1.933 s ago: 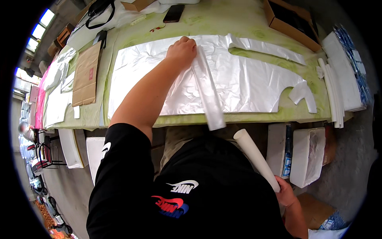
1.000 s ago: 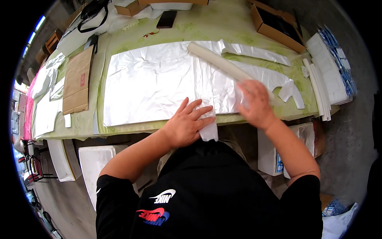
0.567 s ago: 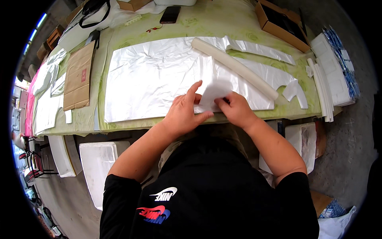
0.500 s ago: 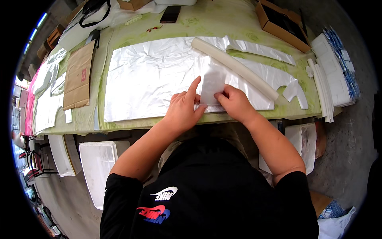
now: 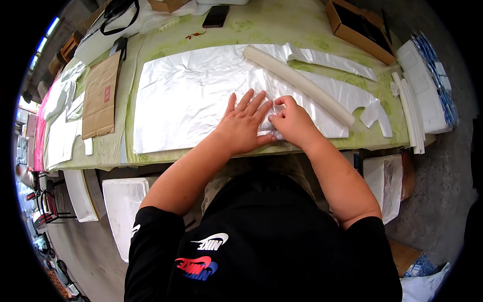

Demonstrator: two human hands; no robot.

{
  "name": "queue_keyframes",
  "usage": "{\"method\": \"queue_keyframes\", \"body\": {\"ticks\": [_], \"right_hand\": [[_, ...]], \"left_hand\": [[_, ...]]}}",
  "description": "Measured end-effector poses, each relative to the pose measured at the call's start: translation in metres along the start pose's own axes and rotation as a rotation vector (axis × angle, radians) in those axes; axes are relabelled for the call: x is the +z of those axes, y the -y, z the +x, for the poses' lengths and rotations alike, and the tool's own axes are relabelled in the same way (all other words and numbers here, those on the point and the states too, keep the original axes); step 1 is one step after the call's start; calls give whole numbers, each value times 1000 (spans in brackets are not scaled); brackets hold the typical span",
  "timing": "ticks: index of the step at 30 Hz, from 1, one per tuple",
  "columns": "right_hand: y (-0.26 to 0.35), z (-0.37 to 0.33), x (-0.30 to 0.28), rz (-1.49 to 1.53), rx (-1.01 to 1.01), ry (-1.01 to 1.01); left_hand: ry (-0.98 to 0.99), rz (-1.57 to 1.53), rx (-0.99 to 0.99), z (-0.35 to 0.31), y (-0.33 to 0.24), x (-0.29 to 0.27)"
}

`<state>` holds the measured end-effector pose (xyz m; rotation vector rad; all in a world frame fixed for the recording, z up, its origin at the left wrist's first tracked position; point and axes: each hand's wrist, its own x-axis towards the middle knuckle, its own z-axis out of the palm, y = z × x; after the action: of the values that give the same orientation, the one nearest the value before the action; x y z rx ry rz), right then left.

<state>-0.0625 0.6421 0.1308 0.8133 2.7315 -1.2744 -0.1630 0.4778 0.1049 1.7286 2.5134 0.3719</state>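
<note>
A large sheet of thin white plastic film (image 5: 186, 100), shaped with cut-out strips at its right end, lies creased across the table near its front edge. My left hand (image 5: 244, 123) rests flat on it, fingers spread, holding nothing. Just to the right, my right hand (image 5: 294, 121) is curled with thumb and index fingertips at a bunched part of the film; the contact is partly hidden between the hands. Beyond that hand a pale, long roll (image 5: 302, 85) lies slantwise on top of the film.
A green patterned cloth (image 5: 176, 50) covers the table. A flattened brown cardboard piece (image 5: 100, 100) lies left, a phone (image 5: 216, 16) at the back, an open carton (image 5: 359, 30) at the back right. White rolls (image 5: 410, 113) and stacked packs (image 5: 427, 85) stand right. Plastic bins (image 5: 123, 211) stand below.
The upright translucent flap of film between my hands is now down. My left hand has gone from pointing with one finger to lying flat, and moved right; my right hand stays close by.
</note>
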Motion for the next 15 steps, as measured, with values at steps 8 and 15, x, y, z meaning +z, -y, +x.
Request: {"method": "queue_keyframes", "body": {"ticks": [8, 15], "right_hand": [[-25, -80, -6, 243, -241, 75], [-38, -45, -20, -200, -843, -142]], "left_hand": [[74, -96, 237, -36, -11, -17], [-117, -437, 105, -25, -8, -13]]}}
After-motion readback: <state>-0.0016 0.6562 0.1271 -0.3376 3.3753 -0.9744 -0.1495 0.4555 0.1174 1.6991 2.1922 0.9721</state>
